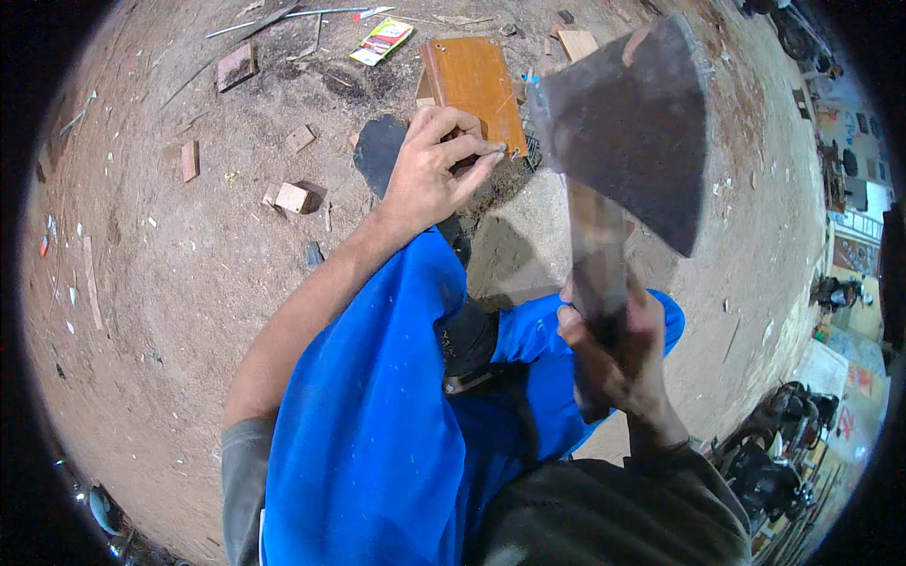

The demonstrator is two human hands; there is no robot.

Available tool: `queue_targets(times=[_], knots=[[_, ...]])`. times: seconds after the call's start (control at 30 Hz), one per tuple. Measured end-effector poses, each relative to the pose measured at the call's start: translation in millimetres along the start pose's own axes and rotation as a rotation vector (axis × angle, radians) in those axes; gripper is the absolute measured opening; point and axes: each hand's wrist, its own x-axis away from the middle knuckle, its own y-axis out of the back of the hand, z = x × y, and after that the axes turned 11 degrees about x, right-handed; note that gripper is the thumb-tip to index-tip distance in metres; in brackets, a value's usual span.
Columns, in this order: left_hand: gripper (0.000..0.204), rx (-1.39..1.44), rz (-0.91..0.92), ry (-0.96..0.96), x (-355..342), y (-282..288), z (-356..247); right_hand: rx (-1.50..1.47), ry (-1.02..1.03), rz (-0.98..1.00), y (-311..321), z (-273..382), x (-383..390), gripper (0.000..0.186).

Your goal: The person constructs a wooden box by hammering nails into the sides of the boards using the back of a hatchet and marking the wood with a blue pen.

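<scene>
My left hand (442,156) is closed in a pinch at the near right corner of an orange-brown wooden board (472,83). A tiny shiny piece that looks like a nail shows at its fingertips. Small dark spots mark the board's far corners, and a wooden piece shows beneath its left edge. My right hand (618,354) grips the wooden handle of an axe (628,127), slightly blurred. The broad dark axe head is raised at the right of the board, apart from it.
Wood offcuts (293,197) and chips lie over the dusty ground (170,302). A yellow-and-red packet (381,41) is beyond the board, near thin rods (283,16). My blue-trousered knee (396,311) rises below my left hand. Clutter and machinery (774,453) line the right side.
</scene>
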Motion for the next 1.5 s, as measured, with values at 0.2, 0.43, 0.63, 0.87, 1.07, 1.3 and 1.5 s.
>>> queue_targets(times=[0.2,0.43,0.63,0.87,1.07,1.3,1.5], knots=[[0.012,0.056,0.016,-0.026,-3.4,-3.7,5.0,-0.115,-0.202,0.038,-12.7,-9.3,0.2,0.048],[0.01,0.012,0.035,-0.009,-0.6,0.0,1.4,0.067,0.038,-0.032,-11.1,-12.5,2.0,0.063],[0.054,0.133,-0.028,0.155,2.8,0.0,-0.6,-0.053,-0.186,-0.014,-14.5,-4.0,-2.4,0.065],[0.084,0.109,-0.123,0.417,17.8,0.8,6.2,-0.093,-0.2,0.006,-13.0,-11.4,-1.9,0.052],[0.041,0.515,0.186,0.761,22.3,6.2,10.9,-0.123,-0.259,-0.032,-9.4,-9.4,4.1,0.049],[0.029,0.42,0.191,0.76,19.0,6.0,9.2,-0.107,-0.317,0.005,-1.3,-2.4,5.1,0.05],[0.028,0.433,0.197,0.727,16.6,2.4,16.2,-0.008,-0.249,-0.006,-11.9,-8.0,-1.4,0.052]])
